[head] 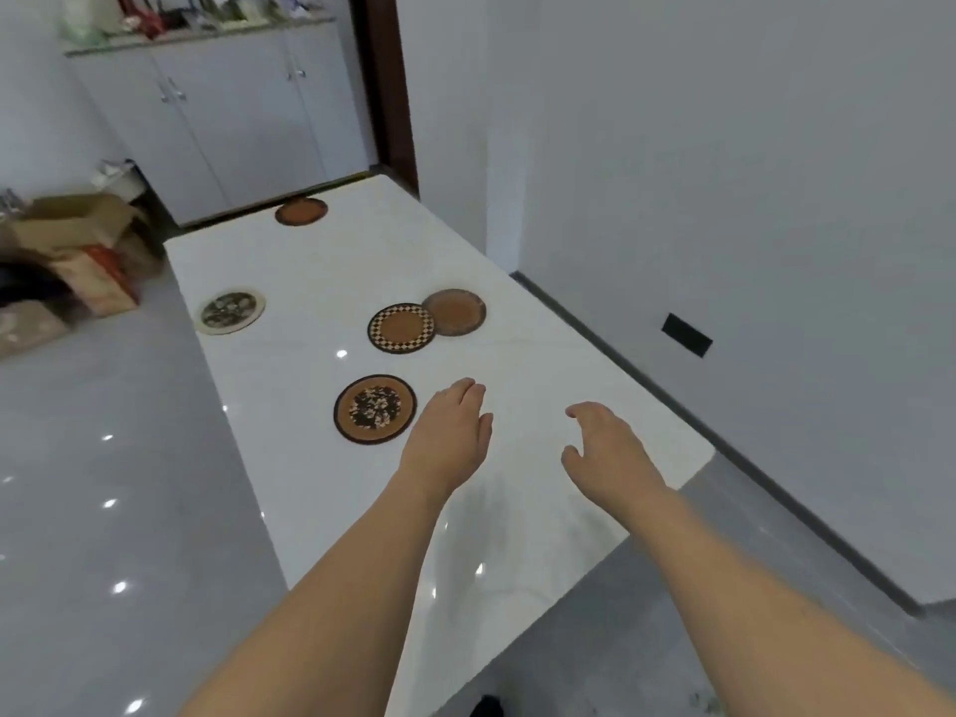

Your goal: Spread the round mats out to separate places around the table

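Observation:
Several round mats lie on the white table [517, 509]. Nearest is a brown mat with a floral centre [375, 409], just left of my left hand [449, 436]. Farther off, a checker-rimmed mat [402, 328] overlaps the edge of a plain brown mat [455, 312]. A cream-rimmed floral mat [230, 310] sits at the table's left edge, and a plain brown mat [301, 211] lies at the far end. My left hand hovers empty with its fingers together and extended. My right hand [605, 447] hovers over bare table, fingers curled and apart, holding nothing.
A grey wall [724, 173] runs close along the table's right side. Cardboard boxes [72, 235] sit on the glossy floor to the left. A white cabinet [233, 111] stands beyond the table's far end.

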A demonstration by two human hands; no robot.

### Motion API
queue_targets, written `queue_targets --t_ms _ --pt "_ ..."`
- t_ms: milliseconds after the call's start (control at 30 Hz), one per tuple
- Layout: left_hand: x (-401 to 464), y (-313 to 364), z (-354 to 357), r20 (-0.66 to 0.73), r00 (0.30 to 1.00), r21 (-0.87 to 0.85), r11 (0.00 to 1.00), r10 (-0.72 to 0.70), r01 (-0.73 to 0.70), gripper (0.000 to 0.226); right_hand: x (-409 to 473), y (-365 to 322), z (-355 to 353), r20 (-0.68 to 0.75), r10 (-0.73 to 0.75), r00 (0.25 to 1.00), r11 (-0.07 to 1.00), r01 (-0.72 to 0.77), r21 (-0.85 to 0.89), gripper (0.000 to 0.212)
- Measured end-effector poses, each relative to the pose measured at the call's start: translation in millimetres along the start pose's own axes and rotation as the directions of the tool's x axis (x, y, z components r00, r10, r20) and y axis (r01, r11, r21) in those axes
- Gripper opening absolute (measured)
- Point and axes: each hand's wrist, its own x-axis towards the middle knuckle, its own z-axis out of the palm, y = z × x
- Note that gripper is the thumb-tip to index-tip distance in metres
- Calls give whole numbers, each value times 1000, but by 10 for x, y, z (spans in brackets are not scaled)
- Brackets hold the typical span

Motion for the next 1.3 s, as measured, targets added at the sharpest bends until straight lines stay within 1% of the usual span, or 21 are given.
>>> queue_targets --t_ms 67,133,200,267,333,400,467,567,633,667,733,767,867,933,967,1000,1067,1167,1300 --pt "-90 -212 -80 -33 992 -16 993 -119 118 42 146 -188 117 57 -80 995 997 80 -10 53" --pt "-212 -387 -137 -47 979 -3 980 -198 198 42 298 -364 231 116 -147 982 988 150 -21 53" --pt "-351 -554 -179 -67 951 4 953 -301 302 41 464 -541 349 168 -212 963 975 220 -33 53" --pt "-509 -717 -200 -88 893 -20 897 -441 442 42 625 -706 478 227 -278 933 955 294 -36 53" --pt "-649 -901 -189 -85 829 -34 833 -552 552 43 800 -847 631 274 -321 907 941 339 -19 54" --pt "-711 -1125 -154 -82 768 -65 772 -636 632 44 997 -941 814 303 -332 893 939 344 13 54" --pt "-660 -1386 -89 -77 698 -152 700 -712 698 44 1227 -989 1051 327 -320 889 945 323 46 54" --pt "-429 -1840 197 -27 591 -289 572 -807 768 44 1684 -999 1537 300 -297 906 955 276 112 52" --pt "-228 -2143 487 10 538 -321 507 -843 800 45 1994 -965 1900 227 -278 933 956 245 164 44" --pt "-129 -2281 641 10 527 -320 496 -850 807 45 2136 -945 2067 173 -280 944 951 249 182 39" --pt "41 -2516 944 -33 535 -270 523 -844 809 48 2377 -893 2377 57 -291 955 946 278 167 32" --pt "102 -2601 1079 -71 540 -234 541 -838 808 49 2478 -871 2524 15 -292 956 947 287 143 32" --pt "185 -2696 1407 -239 555 -117 591 -796 798 51 2656 -832 2895 -53 -228 972 973 229 16 48" --pt "198 -2702 1536 -322 603 -19 642 -730 766 48 2685 -809 3057 -111 -223 969 974 216 -68 51" --pt "201 -2715 1563 -332 625 -14 666 -707 746 45 2698 -799 3091 -129 -226 966 974 220 -59 49" --pt "202 -2726 1563 -333 633 -42 682 -699 730 41 2700 -785 3090 -140 -220 965 975 219 -21 45" --pt "193 -2732 1516 -342 624 -115 691 -702 714 34 2700 -773 3039 -163 -224 961 969 237 65 37" --pt "184 -2691 1450 -358 622 -210 710 -696 672 28 2675 -831 2973 -220 -234 947 956 265 124 29" --pt "181 -2683 1443 -364 594 -321 695 -718 643 20 2643 -845 2983 -254 -169 952 955 221 196 24"
